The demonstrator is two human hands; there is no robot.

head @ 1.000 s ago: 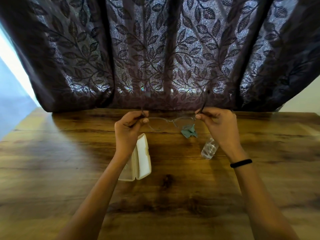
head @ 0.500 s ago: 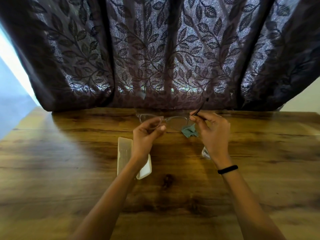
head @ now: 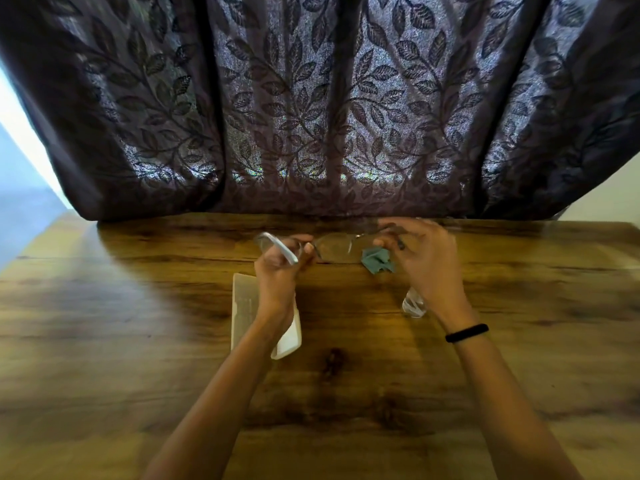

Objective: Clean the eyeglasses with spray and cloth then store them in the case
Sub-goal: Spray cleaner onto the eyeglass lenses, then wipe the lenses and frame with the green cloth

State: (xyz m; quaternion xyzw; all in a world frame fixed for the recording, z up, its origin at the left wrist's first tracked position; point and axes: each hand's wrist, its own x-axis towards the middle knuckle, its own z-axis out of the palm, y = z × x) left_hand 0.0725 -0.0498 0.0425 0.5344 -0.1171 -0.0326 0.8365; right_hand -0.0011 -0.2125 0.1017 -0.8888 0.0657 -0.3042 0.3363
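Thin-framed eyeglasses (head: 334, 247) with clear lenses hang above the wooden table (head: 138, 341), held between both hands. My left hand (head: 280, 271) pinches the left end, where a pale temple arm lies folded across its fingers. My right hand (head: 426, 261) grips the right end; its temple is blurred. A crumpled teal cloth (head: 377, 260) lies on the table just under the glasses. The cream case (head: 246, 306) lies open below my left wrist, partly hidden by it. A small clear spray bottle (head: 414, 304) lies beside my right wrist.
A dark leaf-patterned curtain (head: 311, 116) hangs along the table's far edge, close behind the hands. Bright light falls at the far left. A black band (head: 467, 333) sits on my right wrist.
Both hands came closer together. The left temple arm went from sticking up to lying folded across my left fingers, and the right one came down too. The case, cloth and bottle stayed put.
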